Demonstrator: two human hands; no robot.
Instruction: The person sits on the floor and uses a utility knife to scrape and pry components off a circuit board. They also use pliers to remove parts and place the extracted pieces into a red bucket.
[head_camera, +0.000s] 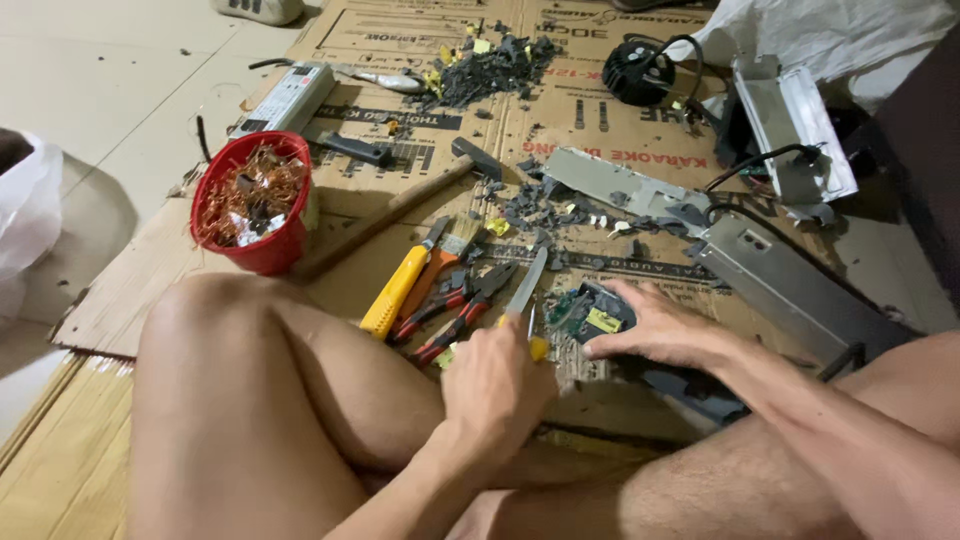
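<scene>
My left hand (495, 385) is closed around a yellow-handled knife (527, 285) whose blade points up and away from me. The blade tip is just left of a small green circuit board (590, 315) lying on the cardboard. My right hand (650, 330) rests flat on the board's right side, fingers spread and pressing it down. My bare knees frame both hands.
Left of the knife lie a yellow utility knife (395, 290), red-handled pliers (465, 310) and a hammer (400, 205). A red bowl of copper wire (250, 200) stands at the left. Grey metal casings (800, 285) lie at the right, with dark debris (490, 65) at the back.
</scene>
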